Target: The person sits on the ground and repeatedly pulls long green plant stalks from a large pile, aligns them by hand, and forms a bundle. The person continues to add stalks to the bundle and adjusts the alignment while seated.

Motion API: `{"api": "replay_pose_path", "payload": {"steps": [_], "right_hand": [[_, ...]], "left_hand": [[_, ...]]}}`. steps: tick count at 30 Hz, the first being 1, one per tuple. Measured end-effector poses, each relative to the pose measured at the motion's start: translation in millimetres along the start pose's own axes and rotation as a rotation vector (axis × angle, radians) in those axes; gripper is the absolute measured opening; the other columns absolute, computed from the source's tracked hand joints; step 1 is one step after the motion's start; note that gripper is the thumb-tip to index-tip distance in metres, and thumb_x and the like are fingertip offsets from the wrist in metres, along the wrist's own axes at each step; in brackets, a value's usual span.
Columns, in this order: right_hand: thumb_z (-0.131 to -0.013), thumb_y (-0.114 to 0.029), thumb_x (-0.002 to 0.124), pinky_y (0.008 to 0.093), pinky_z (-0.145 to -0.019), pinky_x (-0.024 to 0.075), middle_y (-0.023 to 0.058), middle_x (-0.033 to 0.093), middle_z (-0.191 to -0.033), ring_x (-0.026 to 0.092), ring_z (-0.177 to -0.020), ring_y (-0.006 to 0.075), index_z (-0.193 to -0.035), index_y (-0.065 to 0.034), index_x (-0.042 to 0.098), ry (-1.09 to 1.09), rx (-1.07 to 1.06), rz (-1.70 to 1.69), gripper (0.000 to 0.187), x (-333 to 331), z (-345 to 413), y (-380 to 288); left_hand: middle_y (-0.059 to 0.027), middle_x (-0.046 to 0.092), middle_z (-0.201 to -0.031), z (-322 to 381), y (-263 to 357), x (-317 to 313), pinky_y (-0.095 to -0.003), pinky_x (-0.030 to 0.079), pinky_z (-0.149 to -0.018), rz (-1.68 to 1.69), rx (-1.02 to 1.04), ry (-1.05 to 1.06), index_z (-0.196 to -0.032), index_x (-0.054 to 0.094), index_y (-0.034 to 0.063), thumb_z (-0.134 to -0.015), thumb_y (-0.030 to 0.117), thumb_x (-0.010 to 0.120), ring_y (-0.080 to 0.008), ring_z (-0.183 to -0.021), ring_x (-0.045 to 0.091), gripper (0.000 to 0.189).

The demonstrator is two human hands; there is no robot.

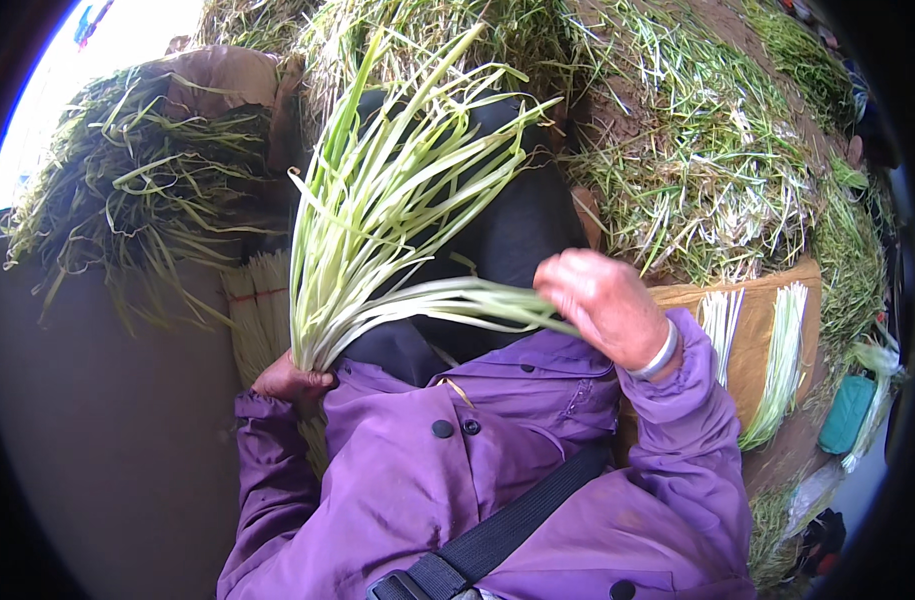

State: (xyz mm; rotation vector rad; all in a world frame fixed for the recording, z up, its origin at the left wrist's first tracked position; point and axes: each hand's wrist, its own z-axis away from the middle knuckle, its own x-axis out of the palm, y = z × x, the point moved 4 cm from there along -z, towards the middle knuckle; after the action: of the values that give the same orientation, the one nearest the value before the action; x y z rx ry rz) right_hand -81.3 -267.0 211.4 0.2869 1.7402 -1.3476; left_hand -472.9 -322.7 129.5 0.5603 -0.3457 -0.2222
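Observation:
A bunch of long, pale-green chive-like leaves (397, 202) fans upward across my dark trousers. Around its whitish lower end my left hand (296, 379) is closed, next to the hem of the purple jacket. Several strands (465, 298) bend away from the bunch to the right. Their far ends run to my right hand (600, 304), whose curled fingers grip them; these fingers and the strand tips are blurred. A white band circles that wrist. Bundles of pale stalks (258, 307), one tied with a red band, stand just beyond my left hand, partly hidden.
Dark green leaves (142, 165) are heaped at the upper left beside a grey wall (112, 420). Loose cuttings (705, 157) cover the ground at the upper right. On a tan cloth (757, 330) lie white stalks (721, 322) and a green-white bundle (778, 367). A teal object (846, 414) is farther right.

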Motion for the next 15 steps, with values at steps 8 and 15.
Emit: {"api": "replay_pose_path", "payload": {"steps": [8, 15], "right_hand": [[-0.070, -0.008, 0.067, 0.0331, -0.069, 0.0464, 0.0071, 0.052, -0.083, 0.054, -0.079, 0.0240, -0.094, -0.0048, 0.060, 0.361, -0.214, 0.219, 0.025, 21, -66, -23], [-0.068, -0.007, 0.063, 0.0316, -0.068, 0.0466, 0.0066, 0.051, -0.084, 0.053, -0.079, 0.0227, -0.091, -0.0051, 0.061, 0.364, -0.226, 0.225, 0.023, 37, -76, -38]], "left_hand": [[0.0017, 0.048, -0.067, -2, -3, -1, -0.0247, 0.031, -0.045, 0.000, 0.034, 0.041, -0.121, 0.046, 0.0048, -0.068, 0.005, 0.076, -0.0089, -0.051, 0.039, 0.061], [0.0012, 0.049, -0.070, -4, -8, -3, -0.0244, 0.031, -0.044, 0.032, 0.056, 0.039, -0.123, 0.046, 0.0051, -0.070, 0.003, 0.075, -0.0090, -0.050, 0.037, 0.061]]}}
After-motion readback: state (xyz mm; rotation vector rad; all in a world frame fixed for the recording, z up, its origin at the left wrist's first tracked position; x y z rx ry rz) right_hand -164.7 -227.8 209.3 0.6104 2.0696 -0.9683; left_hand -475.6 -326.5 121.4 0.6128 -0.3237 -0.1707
